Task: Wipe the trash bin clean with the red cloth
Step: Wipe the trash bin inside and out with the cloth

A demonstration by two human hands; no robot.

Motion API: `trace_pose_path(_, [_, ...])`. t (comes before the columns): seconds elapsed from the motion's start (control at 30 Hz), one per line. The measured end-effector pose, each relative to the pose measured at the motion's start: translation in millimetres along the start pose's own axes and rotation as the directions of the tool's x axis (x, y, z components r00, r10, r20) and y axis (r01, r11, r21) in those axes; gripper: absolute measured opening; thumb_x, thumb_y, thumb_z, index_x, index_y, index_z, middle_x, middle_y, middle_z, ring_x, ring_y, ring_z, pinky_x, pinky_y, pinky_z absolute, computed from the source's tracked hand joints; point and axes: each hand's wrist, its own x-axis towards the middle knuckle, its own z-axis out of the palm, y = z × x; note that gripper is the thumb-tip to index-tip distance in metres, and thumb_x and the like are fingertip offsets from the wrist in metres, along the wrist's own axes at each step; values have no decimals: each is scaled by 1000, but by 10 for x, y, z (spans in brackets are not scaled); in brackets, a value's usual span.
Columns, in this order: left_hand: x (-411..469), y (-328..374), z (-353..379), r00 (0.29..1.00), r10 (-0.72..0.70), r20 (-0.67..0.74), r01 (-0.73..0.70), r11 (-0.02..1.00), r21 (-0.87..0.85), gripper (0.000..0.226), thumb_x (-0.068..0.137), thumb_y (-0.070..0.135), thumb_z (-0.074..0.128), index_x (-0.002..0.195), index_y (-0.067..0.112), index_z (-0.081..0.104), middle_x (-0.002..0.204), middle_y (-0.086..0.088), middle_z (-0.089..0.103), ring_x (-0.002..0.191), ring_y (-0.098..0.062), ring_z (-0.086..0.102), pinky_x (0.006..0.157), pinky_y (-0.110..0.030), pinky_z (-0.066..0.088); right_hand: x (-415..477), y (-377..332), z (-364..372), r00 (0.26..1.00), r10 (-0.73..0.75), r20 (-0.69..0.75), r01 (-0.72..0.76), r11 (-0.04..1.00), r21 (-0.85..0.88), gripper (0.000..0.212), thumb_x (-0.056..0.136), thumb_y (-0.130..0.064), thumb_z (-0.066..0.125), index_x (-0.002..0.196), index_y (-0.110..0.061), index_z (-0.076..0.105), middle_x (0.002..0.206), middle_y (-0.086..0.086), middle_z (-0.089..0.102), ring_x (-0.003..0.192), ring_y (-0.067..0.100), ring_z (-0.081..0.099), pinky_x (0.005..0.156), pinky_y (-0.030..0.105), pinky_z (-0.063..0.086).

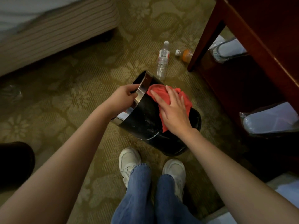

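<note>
Right hand (174, 113), spread, half covers red cloth (157, 92) on trash bin (142, 122); left hand (124, 98) grips rim (143, 88)

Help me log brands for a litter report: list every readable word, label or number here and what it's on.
Nothing can be read.
Water bottle: red and white label, print too blurred to read.
Orange bottle: no print legible.
Trash bin and red cloth: no text visible.

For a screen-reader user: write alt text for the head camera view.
A person's right hand presses a red cloth flat against the side of a tilted black trash bin, while the left hand grips its metal rim. A clear bottle and an orange bottle lie on the patterned carpet beyond.
</note>
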Motion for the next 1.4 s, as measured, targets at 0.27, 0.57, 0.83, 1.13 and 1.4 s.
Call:
trace_pose_path(0.27, [134, 238, 212, 995, 65, -80, -67, 998, -16, 41, 99, 5, 36, 139, 13, 45, 74, 5, 48, 54, -5, 43, 36, -4, 32, 3, 143, -83, 990, 72, -122, -71, 997, 18, 51, 93, -34, 21, 143, -41, 30, 133, 12, 40, 126, 32, 35, 103, 53, 33])
trace_pose_path(0.57, [135, 302, 290, 991, 34, -126, -38, 999, -27, 32, 96, 6, 39, 119, 8, 61, 90, -13, 63, 74, -22, 56, 64, -29, 48, 134, 206, -161, 984, 86, -159, -81, 996, 36, 51, 98, -19, 40, 144, -38, 31, 128, 10, 45, 118, 31, 42, 99, 50, 36])
trace_pose_path(0.83, [208, 314, 296, 991, 6, -133, -2, 999, 35, 31, 97, 7, 39, 122, 6, 57, 82, -5, 57, 50, -8, 40, 43, -16, 33, 250, 30, -178, 968, 136, -213, -119, 989, 91, 42, 94, -12, 47, 132, -27, 53, 116, 3, 53, 111, 26, 45, 93, 45, 36])
trace_pose_path(1.13, [165, 258, 253, 985, -21, -169, 25, 999, 20, 29, 95, 10, 43, 119, 13, 60, 104, -13, 65, 92, -29, 64, 81, -42, 55, -187, -420, 76, 962, -3, -272, 20, 998, 60, 51, 83, -22, 38, 132, -24, 52, 102, 2, 53, 94, 22, 49, 79, 39, 37])
trace_pose_path(1.4, [174, 294, 281, 987, -4, -159, 3, 1000, -12, 31, 98, 9, 41, 123, 10, 58, 105, -11, 64, 86, -20, 61, 72, -32, 51, 127, -348, -12, 941, 170, -294, -172, 985, 21, 51, 88, -16, 47, 137, -29, 46, 109, 6, 50, 103, 27, 46, 83, 44, 36])
